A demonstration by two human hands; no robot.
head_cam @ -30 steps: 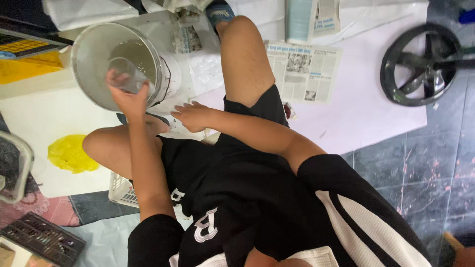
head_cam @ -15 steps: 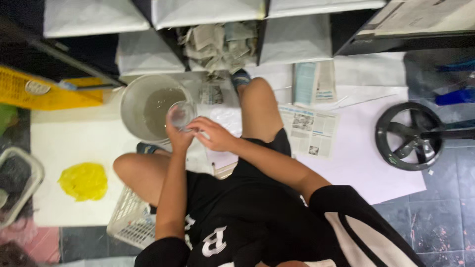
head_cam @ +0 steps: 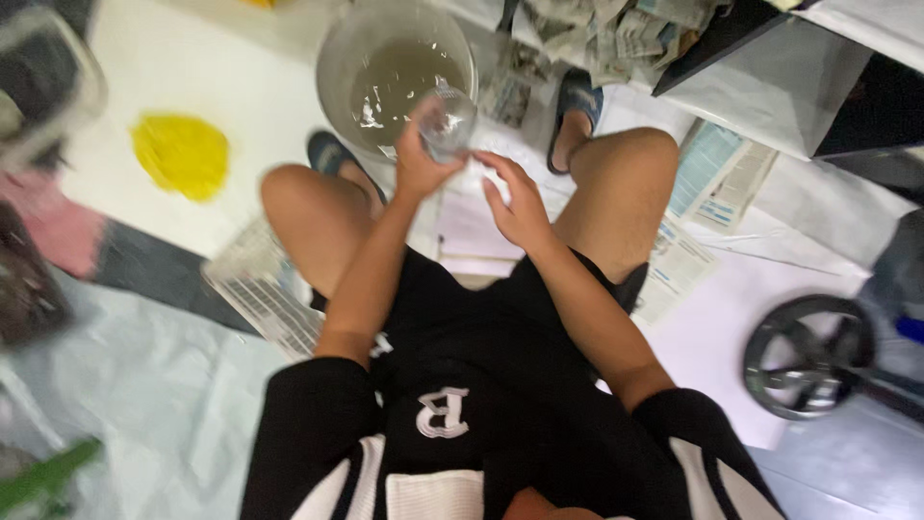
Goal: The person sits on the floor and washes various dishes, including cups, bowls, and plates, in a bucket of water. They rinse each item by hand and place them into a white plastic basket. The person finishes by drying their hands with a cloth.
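Floor covering: I see a pale sheet (head_cam: 154,77) spread over the floor, with a yellow blotch (head_cam: 181,154) on it to the left of the knees.
Bucket: a large grey bucket (head_cam: 332,67) stands ahead of the knees, holding cloudy water; its rim is just behind the raised glass.
Wheel: a dark spoked wheel (head_cam: 810,356) lies on the floor at far right, well apart from both hands.
Basket: a white slatted basket (head_cam: 260,299) sits under the left thigh, partly hidden by it.
Newspapers: printed sheets (head_cam: 717,178) lie flat beside the right knee, and more crumpled paper (head_cam: 616,34) is piled at the top.
Sandals: I make out a dark sandal (head_cam: 576,96) on the right foot and another (head_cam: 327,154) by the left knee.
Left hand: my left hand (head_cam: 421,164) is raised over the bucket's near edge, fingers wrapped around the glass from below.
Right hand: my right hand (head_cam: 515,202) hovers just beside the glass, fingers spread and loose, gripping nothing.
Glass: the clear glass (head_cam: 448,116) is tilted in the left hand, above the bucket's near rim; it is blurred, so I cannot tell what it holds.
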